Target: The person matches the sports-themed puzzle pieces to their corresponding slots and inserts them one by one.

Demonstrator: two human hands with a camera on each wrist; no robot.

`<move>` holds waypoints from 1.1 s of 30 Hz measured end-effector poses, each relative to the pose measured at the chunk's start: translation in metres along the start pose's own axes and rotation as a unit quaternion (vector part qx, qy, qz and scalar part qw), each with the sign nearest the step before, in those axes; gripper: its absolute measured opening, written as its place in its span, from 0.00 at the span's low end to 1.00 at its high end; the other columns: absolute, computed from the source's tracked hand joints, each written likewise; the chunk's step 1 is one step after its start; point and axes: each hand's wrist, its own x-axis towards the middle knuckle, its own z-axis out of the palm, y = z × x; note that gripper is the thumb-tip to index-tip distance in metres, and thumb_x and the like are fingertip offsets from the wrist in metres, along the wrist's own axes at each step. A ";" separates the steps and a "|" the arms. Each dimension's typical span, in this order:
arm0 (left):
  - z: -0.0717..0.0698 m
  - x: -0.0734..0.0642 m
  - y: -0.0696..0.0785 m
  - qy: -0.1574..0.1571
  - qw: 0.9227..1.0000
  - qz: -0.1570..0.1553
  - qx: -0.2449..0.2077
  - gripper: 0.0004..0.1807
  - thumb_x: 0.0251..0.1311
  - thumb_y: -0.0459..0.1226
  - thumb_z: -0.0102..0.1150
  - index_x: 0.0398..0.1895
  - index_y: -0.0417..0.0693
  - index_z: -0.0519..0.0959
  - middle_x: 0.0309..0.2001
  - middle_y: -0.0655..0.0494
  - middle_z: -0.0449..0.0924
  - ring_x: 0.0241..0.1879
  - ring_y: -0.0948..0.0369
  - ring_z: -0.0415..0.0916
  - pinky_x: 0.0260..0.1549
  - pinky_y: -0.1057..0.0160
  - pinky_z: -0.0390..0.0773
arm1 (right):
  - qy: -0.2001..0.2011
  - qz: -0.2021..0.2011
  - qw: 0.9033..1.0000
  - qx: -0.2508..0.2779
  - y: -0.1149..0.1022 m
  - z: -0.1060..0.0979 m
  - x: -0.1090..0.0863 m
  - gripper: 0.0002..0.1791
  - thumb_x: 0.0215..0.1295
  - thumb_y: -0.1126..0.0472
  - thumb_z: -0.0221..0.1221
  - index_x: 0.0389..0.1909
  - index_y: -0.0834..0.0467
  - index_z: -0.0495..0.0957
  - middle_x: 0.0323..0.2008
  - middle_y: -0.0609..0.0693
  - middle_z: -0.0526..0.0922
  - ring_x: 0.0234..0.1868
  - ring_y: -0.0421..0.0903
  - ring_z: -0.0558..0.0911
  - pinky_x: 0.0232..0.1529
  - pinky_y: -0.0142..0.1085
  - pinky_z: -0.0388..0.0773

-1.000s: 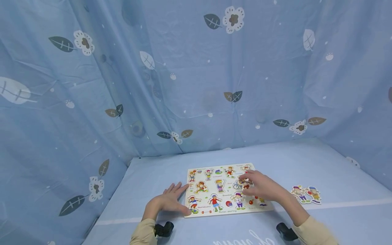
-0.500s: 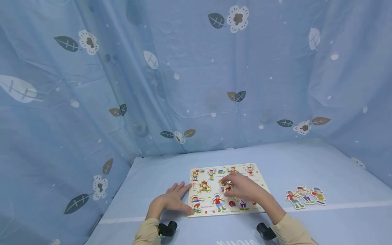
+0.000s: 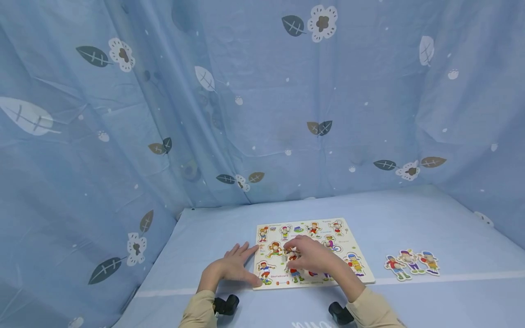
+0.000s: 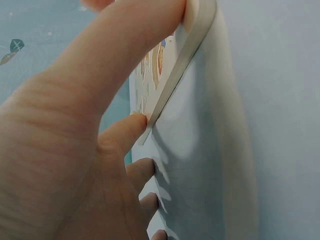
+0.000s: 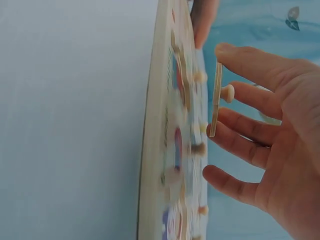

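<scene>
A wooden knob puzzle board (image 3: 347,244) with pictures of children at sports lies on the table. My left hand (image 3: 229,269) is at its left side with fingers spread; in the left wrist view the thumb (image 4: 130,35) and index fingertip touch the board's edge. Over the middle of the board is my right hand (image 3: 313,256). Between thumb and fingers it holds a thin puzzle piece (image 5: 216,102) by the edges, its round knob (image 5: 227,93) facing the palm. The piece is raised off the board, and its picture is mostly hidden by the hand.
Several knobbed figures sit on the board, such as a cyclist (image 3: 331,243) and a runner (image 3: 275,249). Loose pieces lie on the table to the right: a red-shirted figure (image 3: 397,268), one in purple trousers (image 3: 411,261) and one in yellow (image 3: 429,263). A blue curtain (image 3: 262,100) hangs behind.
My right hand has moved left across the board with the puzzle piece, uncovering the cyclist and the loose red-shirted figure. The left hand stays at the board's left edge. The head view has shifted slightly.
</scene>
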 end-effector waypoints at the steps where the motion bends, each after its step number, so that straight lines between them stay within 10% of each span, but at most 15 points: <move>1: -0.001 -0.001 0.001 0.000 1.000 -0.001 0.002 0.59 0.39 0.64 0.72 0.77 0.60 0.59 0.78 0.47 0.50 0.77 0.41 0.40 0.73 0.37 0.46 | -0.003 0.000 1.000 0.001 -0.002 0.001 0.001 0.24 0.58 0.53 0.69 0.55 0.56 0.80 0.51 0.49 0.81 0.51 0.49 0.79 0.53 0.48 0.78; 33: -0.004 -0.004 0.005 -0.008 1.000 0.000 0.020 0.58 0.43 0.65 0.71 0.77 0.60 0.57 0.78 0.46 0.49 0.77 0.41 0.40 0.73 0.36 0.47 | -0.030 -0.012 0.997 -0.069 -0.044 0.032 0.026 0.24 0.54 0.47 0.71 0.52 0.50 0.83 0.48 0.45 0.82 0.49 0.44 0.79 0.52 0.51 0.78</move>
